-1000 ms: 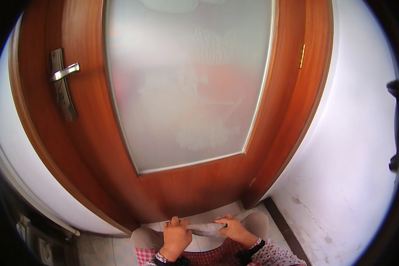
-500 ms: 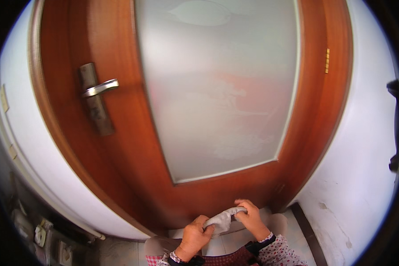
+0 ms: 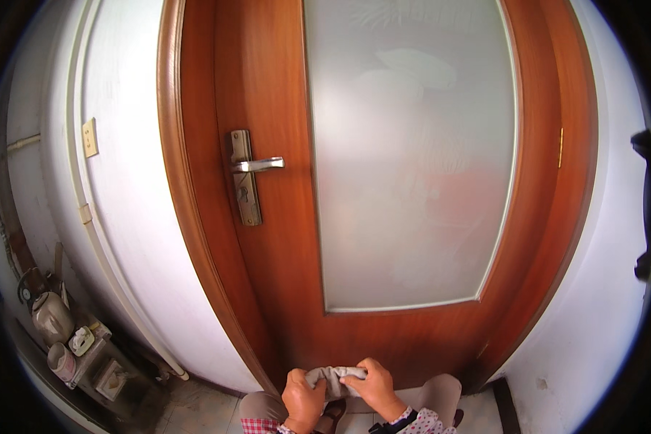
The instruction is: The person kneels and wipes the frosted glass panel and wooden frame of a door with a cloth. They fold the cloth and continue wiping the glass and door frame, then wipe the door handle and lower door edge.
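Low in the picture, a greyish-white cloth [image 3: 333,380] is bunched between my two hands. My left hand [image 3: 303,399] closes around its left end, and my right hand [image 3: 377,388] grips the right end with the thumb on top. Just beyond them stands a brown wooden door [image 3: 276,278], closed, with a frosted glass panel [image 3: 412,188]. Its metal lever handle [image 3: 262,165] sits on the left side of the door, away from both hands.
White walls flank the door; a socket plate [image 3: 90,138] and a pipe are on the left one. At lower left, a kettle [image 3: 53,318] and a pinkish cup [image 3: 61,363] rest on a small stand [image 3: 94,383]. My knees [image 3: 439,396] show beside the hands.
The view has turned left, so the door sits further right and the kettle's corner shows more. The cloth, slanted between my hands before, is now roughly level and more bunched.
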The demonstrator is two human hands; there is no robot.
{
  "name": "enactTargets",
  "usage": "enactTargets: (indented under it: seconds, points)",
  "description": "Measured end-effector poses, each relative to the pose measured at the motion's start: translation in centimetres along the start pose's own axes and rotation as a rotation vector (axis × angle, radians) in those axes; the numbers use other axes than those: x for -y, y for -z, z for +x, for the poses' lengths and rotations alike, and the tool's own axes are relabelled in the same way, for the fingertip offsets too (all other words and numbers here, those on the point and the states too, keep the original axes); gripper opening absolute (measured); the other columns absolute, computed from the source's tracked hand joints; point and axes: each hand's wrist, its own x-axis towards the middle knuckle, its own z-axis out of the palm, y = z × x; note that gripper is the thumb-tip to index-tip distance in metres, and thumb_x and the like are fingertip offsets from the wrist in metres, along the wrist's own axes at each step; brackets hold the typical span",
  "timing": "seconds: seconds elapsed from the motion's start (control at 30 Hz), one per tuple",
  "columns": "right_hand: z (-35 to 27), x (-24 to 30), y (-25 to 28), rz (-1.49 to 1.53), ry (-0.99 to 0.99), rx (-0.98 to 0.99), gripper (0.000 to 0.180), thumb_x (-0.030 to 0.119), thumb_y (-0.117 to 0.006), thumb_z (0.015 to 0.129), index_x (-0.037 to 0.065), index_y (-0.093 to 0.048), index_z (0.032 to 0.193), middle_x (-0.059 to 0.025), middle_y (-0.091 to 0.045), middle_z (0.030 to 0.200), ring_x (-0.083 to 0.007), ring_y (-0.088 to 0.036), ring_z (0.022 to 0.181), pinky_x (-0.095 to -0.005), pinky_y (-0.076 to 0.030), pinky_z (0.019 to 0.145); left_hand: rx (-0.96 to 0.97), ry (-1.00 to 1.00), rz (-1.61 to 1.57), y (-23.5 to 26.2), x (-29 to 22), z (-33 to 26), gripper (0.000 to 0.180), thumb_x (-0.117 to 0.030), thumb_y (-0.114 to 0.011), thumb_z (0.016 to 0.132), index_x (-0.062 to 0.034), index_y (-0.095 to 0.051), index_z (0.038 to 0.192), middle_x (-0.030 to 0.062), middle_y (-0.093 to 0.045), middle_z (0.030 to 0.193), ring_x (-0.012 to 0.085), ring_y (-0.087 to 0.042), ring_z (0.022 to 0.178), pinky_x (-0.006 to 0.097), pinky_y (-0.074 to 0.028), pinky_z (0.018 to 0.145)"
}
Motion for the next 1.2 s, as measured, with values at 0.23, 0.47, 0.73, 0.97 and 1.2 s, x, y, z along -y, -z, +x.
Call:
enactTargets:
  seconds: [0.23,0.47,0.73,0.97,1.2]
  points:
    - [-3.1,-2.9,1.5,0.174,-0.224,-0.216,0.021,0.012,-0.076,0.082,0.0,-0.063,0.094,-0.0177,-0.068,0.085,-0.0286,-0.068,0.078,-0.0394,-0.053,0.072,0.177,-0.334,-0.094,-3.1,-6.2,-5.2,0.05,-0.01,-0.072,0.075,-0.0056,-0.056,0.122,0.0196,-0.055,0.106,0.0417,-0.062,0.091,0.046,-0.056,0.072]
    - [-6.4,-3.1,5.3,0.516,-0.245,-0.269,0.026,0.013,-0.062,0.092,-0.002,-0.061,0.113,-0.0105,-0.067,0.103,-0.0174,-0.061,0.094,-0.0341,-0.052,0.085,0.051,-0.508,-0.217,-3.7,-9.9,-7.8,0.05,-0.005,-0.069,0.075,0.0013,-0.058,0.124,0.024,-0.057,0.11,0.0435,-0.058,0.098,0.05,-0.051,0.085]
    - [-6.3,0.4,8.8,1.102,-0.315,-0.314,0.045,0.006,-0.074,0.082,-0.003,-0.058,0.123,-0.0103,-0.065,0.116,-0.0177,-0.061,0.104,-0.0321,-0.052,0.094,0.119,-0.567,-0.444,-3.0,-12.8,-9.5,0.056,-0.003,-0.067,0.079,0.0017,-0.055,0.134,0.0262,-0.053,0.132,0.0462,-0.05,0.122,0.053,-0.043,0.104]
    - [-6.6,-1.8,9.5,0.996,-0.238,-0.161,0.048,0.0,-0.059,0.096,0.001,-0.055,0.144,-0.0067,-0.067,0.12,-0.0117,-0.064,0.097,-0.0244,-0.053,0.084,0.274,-0.302,-0.732,-3.9,-10.8,-10.0,0.042,0.009,-0.06,0.088,-0.0004,-0.058,0.13,0.0192,-0.059,0.119,0.0317,-0.062,0.104,0.038,-0.053,0.088]
    - [-6.3,-3.2,5.8,1.016,-0.485,-0.087,0.043,-0.004,-0.066,0.083,-0.006,-0.062,0.125,-0.0087,-0.07,0.107,-0.0169,-0.067,0.092,-0.0297,-0.054,0.086,0.189,-0.434,-0.521,-1.9,-5.9,-4.8,0.045,0.0,-0.067,0.084,-0.0026,-0.058,0.128,0.0178,-0.059,0.12,0.0334,-0.063,0.103,0.04,-0.055,0.087]
